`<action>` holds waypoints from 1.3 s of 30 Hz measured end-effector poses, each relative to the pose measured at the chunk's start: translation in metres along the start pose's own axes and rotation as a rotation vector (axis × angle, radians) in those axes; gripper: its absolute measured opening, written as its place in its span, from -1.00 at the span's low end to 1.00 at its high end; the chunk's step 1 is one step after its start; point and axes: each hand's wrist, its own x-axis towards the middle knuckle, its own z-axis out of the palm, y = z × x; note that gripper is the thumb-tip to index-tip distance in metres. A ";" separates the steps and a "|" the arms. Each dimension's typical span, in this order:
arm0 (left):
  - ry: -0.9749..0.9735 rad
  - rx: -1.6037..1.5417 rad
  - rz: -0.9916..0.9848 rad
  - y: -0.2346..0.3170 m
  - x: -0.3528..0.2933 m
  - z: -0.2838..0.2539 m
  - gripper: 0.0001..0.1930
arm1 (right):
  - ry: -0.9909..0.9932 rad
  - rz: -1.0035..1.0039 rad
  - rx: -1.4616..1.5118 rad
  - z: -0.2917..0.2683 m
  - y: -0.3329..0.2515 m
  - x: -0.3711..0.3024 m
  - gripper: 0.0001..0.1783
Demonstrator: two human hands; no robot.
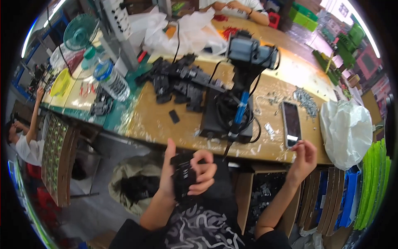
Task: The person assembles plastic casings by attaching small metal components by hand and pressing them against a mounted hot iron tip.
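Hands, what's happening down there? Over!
Left hand: gripping black part. Right hand: beside phone, grip unclear. White bits scattered on table ahead.

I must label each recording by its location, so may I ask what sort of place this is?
Most likely a small assembly workshop: dark parts lie heaped on the workbench, small silvery pieces are piled to their right, and the left hand holds a black piece.

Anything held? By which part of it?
Left hand: black plastic part, held by its side edges, palm at left, fingers curled over right. Right hand: fingertips together near the phone; can't tell if they hold anything.
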 end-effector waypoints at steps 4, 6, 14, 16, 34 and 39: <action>-0.108 -0.029 -0.089 -0.010 0.019 -0.003 -0.24 | -0.199 0.151 0.417 0.058 -0.037 -0.065 -0.79; -0.124 -0.032 -0.142 -0.014 0.027 -0.004 -0.31 | -0.326 0.151 0.488 0.071 -0.047 -0.077 -0.77; 0.066 0.033 -0.256 -0.033 0.020 -0.007 -0.35 | -0.479 0.218 0.464 0.091 -0.060 -0.087 -0.76; 0.076 0.019 -0.317 -0.037 0.019 -0.004 -0.38 | -0.579 0.254 0.465 0.089 -0.060 -0.083 -0.80; 0.015 0.186 -0.431 -0.045 0.019 -0.014 -0.47 | -1.033 -0.463 -0.094 0.072 -0.077 -0.035 -0.82; 0.030 0.224 -0.444 -0.044 0.018 -0.014 -0.48 | -1.070 -0.450 -0.134 0.074 -0.079 -0.035 -0.81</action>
